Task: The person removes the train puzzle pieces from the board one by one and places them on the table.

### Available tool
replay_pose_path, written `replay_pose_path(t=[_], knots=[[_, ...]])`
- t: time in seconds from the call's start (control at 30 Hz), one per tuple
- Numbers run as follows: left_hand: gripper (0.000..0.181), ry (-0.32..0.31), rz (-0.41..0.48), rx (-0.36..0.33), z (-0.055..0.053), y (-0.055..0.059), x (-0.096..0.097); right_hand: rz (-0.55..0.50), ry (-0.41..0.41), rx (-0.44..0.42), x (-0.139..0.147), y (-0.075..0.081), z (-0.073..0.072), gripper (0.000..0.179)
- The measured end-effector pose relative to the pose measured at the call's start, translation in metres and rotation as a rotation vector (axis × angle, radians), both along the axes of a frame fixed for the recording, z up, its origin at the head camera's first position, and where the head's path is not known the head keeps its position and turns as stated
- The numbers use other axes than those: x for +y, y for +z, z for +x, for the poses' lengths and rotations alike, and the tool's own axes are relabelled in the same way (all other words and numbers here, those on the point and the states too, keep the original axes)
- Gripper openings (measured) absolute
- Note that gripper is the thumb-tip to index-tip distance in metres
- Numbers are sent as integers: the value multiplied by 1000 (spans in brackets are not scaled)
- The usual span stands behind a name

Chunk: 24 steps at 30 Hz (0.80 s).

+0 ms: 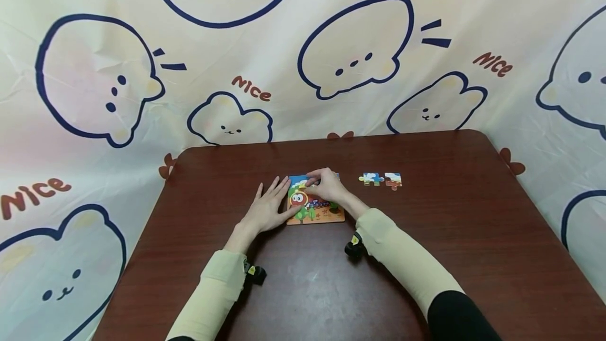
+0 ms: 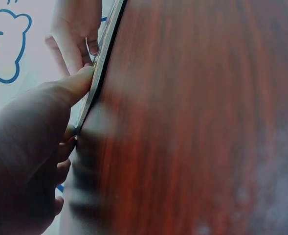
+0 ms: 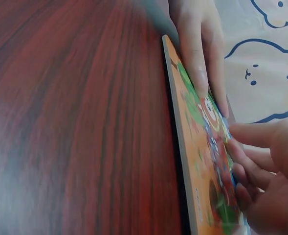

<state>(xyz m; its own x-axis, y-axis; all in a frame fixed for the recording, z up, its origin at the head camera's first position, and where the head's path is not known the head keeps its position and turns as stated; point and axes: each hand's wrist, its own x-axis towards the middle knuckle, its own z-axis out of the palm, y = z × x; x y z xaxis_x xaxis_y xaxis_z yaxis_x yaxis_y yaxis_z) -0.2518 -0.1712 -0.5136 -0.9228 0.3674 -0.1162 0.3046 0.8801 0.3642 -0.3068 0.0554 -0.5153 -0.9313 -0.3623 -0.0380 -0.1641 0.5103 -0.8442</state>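
A jigsaw puzzle (image 1: 326,216) with a bright cartoon picture, including a round red face with big eyes, lies on the table. Along its left side my left hand (image 1: 265,209) rests with fingers spread, the thumb on the picture near the front. From the right, my right hand (image 1: 329,186) reaches over the upper part, thumb and bent fingers pinching at a puzzle piece (image 1: 302,188) that they mostly cover. In the right wrist view those fingertips are right at the puzzle's surface. Two loose pieces, one mostly blue (image 1: 371,178) and one blue and brown (image 1: 393,179), lie to the right.
The dark brown wooden table (image 1: 303,288) has a glossy top. Behind it and at both sides hangs a pale cloth (image 1: 284,51) with blue-outlined cartoon animals. Small black cameras (image 1: 354,247) sit at both wrists.
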Motion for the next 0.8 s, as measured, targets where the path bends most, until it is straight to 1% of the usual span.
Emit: replay_pose_path(t=[0.2,0.37,0.57,0.8], knots=[[94,-1,-4,-8,-1,-1,2,32,-78,32,-8,-2,1,44],[95,-3,-2,-3,-2,-2,2,-4,-118,52,-9,-4,4,38],[96,-3,-2,-7,-3,-2,1,-50,-104,68,-8,-9,3,38],[96,-2,0,-15,-3,-3,-1,-124,-73,23,-5,-13,0,38]])
